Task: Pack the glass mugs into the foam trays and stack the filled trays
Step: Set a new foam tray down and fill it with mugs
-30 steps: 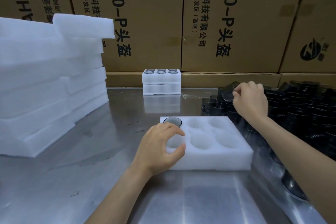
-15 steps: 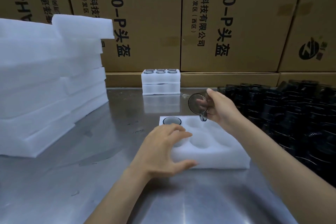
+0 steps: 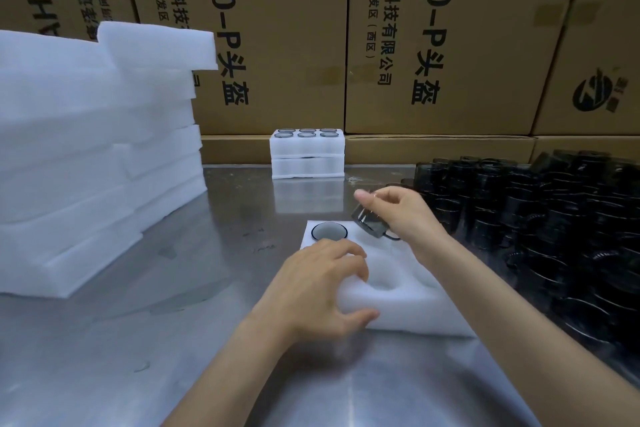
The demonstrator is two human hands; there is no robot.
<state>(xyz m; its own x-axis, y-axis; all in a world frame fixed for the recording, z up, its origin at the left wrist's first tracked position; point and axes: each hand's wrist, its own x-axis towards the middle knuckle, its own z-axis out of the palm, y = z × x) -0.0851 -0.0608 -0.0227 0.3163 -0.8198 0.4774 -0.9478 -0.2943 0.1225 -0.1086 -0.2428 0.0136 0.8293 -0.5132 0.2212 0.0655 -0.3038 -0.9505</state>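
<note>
Steel table (image 3: 145, 340): shiny metal top, fills the near foreground, faint smudges and reflections on it.
Left hand (image 3: 317, 291): nearest the camera, resting on the near-left corner of the foam tray; fingers curled over the top edge, thumb pressed vs. the front side, so it's clamped on the foam.
Foam tray (image 3: 408, 308): white, lies flat on the table in front of the person, round pockets in its top (right part hidden by the forearm).
Seated mug (image 3: 329, 231): one glass mug already sits in the far-left pocket, rim up, just beyond the left hand's knuckles.
Right hand (image 3: 401, 215): above the far side of the tray, thumb and fingers pinched round a dark glass mug, index finger stretched along its top.
Held mug (image 3: 369, 220): tilted, off the foam, over the far middle of the tray; handle pokes out under the hand.
Loose mugs (image 3: 554, 225): big dark crowd of smoked-glass mugs on the table's right side, packed close tog.
Blank foam stack (image 3: 86, 156): tall pile of white slabs at left, uneven edges.
Filled trays (image 3: 307, 153): two stacked at the table's far edge, centre; six mug rims show on top.
Cartons (image 3: 415, 28): brown cardboard boxes w/ black print, forming the back wall.
</note>
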